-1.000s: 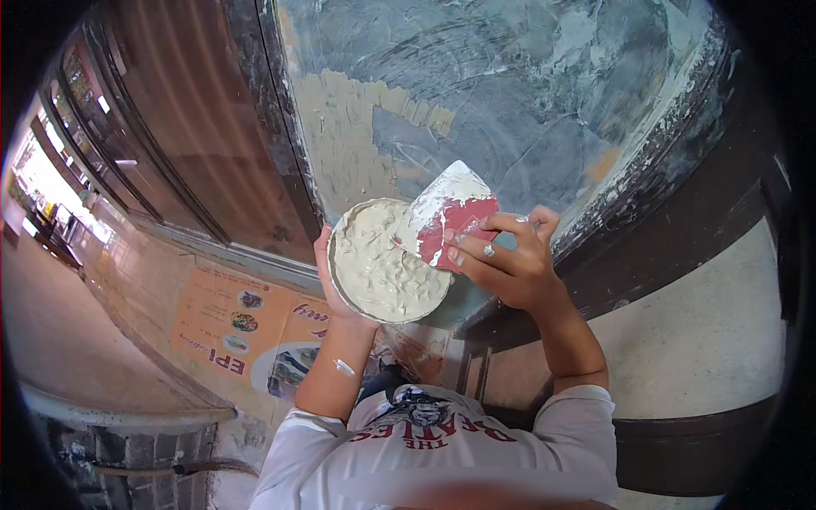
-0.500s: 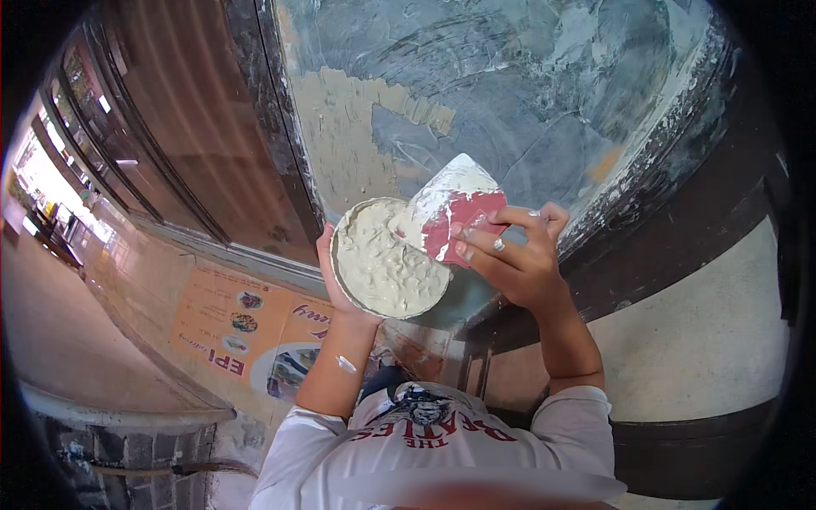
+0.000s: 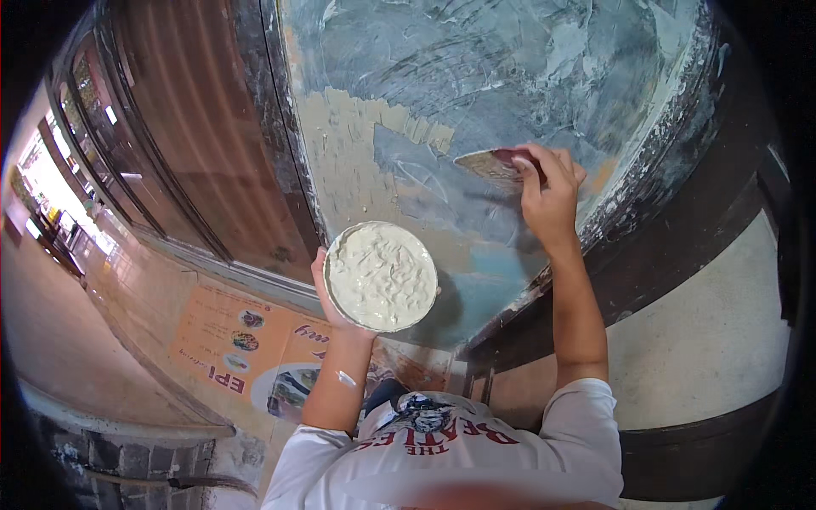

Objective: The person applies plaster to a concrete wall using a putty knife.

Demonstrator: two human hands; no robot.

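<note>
My left hand (image 3: 330, 297) grips a round tub (image 3: 328, 270) from its left side and below; most of its fingers are hidden. Pale, lumpy filler paste (image 3: 382, 276) fills the tub close to the rim. In my right hand (image 3: 551, 191) is a red putty spreader (image 3: 503, 164), pinched between thumb and fingers. Its paste-smeared blade lies tilted close to the blue-grey wall (image 3: 510, 93); whether it touches cannot be told. A beige patch of spread paste (image 3: 340, 144) covers the wall's left part, above the tub.
A dark brown frame (image 3: 663, 229) borders the wall on the right. Brown panelling with glass (image 3: 187, 127) stands to the left. An orange printed banner (image 3: 229, 331) lies on the floor at lower left, near a grey stone-faced block (image 3: 127, 459).
My right hand has lifted the spreader away from the tub, up and to the right toward the wall, turning its blade edge-on. The tub has shifted slightly down and left.
</note>
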